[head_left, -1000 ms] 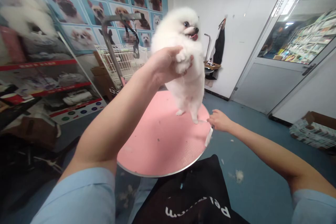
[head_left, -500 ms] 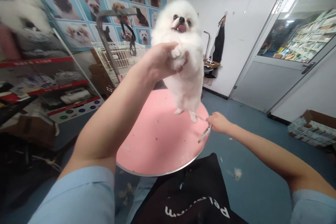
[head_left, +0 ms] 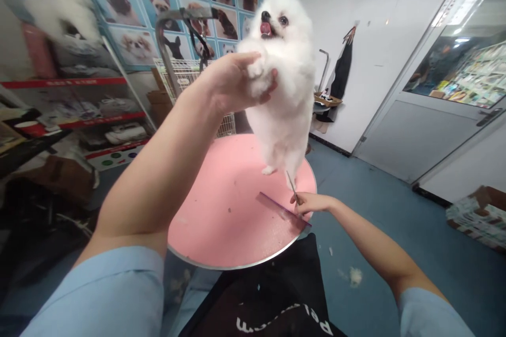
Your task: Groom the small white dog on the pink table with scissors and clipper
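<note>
A small fluffy white dog (head_left: 282,89) stands upright on its hind legs on a round pink table (head_left: 221,210). My left hand (head_left: 231,81) is closed around the dog's front paws and holds them up. My right hand (head_left: 310,202) is low at the table's right edge, closed on a purple comb (head_left: 280,210) that lies out over the tabletop, and on thin scissors (head_left: 291,181) pointing up toward the dog's hind foot. The dog's tongue is out.
A metal grooming arm (head_left: 168,37) with a hanging loop rises behind the table. A wire cage and red shelves with goods stand at left under dog posters. A grey door is at right. A cardboard box sits at the far right. Fur tufts lie on the blue floor.
The dog's head turned from my right to the left, and its paws were lifted a little higher. My right hand drew back along the table edge and the comb swung out flat.
</note>
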Available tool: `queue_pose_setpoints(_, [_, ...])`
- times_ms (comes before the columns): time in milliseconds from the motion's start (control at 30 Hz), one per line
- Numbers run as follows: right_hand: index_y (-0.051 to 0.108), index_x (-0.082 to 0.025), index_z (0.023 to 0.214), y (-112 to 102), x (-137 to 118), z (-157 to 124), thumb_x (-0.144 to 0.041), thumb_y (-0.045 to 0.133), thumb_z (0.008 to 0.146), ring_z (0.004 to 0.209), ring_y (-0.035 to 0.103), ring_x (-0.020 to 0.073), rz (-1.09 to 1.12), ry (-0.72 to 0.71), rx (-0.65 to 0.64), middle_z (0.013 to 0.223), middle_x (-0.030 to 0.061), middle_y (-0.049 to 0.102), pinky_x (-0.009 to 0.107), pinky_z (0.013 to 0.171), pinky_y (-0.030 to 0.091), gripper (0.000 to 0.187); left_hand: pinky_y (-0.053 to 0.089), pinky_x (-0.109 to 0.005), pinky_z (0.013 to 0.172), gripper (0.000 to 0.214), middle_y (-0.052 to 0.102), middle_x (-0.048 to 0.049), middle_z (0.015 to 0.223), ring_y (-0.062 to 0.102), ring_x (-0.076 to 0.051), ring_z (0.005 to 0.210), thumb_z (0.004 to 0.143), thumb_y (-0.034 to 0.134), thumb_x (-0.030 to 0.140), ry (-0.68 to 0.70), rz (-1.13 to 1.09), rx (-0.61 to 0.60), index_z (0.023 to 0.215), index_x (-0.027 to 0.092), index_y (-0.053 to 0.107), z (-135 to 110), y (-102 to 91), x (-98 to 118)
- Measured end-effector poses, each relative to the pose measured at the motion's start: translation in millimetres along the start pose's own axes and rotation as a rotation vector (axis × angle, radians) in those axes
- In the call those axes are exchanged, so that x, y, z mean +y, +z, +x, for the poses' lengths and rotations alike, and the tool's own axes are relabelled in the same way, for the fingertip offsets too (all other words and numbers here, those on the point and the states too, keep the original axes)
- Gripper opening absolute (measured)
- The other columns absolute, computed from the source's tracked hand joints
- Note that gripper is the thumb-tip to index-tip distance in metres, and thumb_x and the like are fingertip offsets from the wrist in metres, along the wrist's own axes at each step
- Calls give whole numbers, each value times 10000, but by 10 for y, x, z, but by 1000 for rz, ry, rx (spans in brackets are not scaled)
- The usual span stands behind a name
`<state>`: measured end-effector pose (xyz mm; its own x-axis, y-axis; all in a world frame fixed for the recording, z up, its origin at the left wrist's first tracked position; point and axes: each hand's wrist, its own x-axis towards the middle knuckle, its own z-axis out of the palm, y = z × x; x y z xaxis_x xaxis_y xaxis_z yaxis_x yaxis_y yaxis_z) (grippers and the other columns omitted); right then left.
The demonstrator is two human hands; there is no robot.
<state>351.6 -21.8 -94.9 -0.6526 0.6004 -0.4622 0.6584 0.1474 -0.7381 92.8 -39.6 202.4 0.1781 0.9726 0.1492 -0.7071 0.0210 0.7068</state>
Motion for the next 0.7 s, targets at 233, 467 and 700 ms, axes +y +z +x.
queue_pose_setpoints(233, [620,-172,948,-639,70,123,-337,785,637,700,658,120,350,-58,-131,798,-1,676,244,685,521,389,431,-305,850,58,604,-5,806,643,-131,855,921,481,172,27,235,61,882,148,516,47,196,30])
queue_pose_setpoints(467, [641,-168,1034,-850,11,16,-304,819,656,767,674,148,331,-94,-166,828,16,672,304,771,555,439,438,-293,725,113,609,2,711,632,-126,709,870,521,173,44,319,7,760,148,512,151,317,22])
queue_pose_setpoints(700, [637,-169,1023,-633,-13,-53,-213,789,614,702,645,122,297,-93,-124,806,-3,668,265,694,530,438,428,-260,664,193,582,-6,697,621,-115,705,923,472,158,64,332,2,734,133,501,94,500,-27])
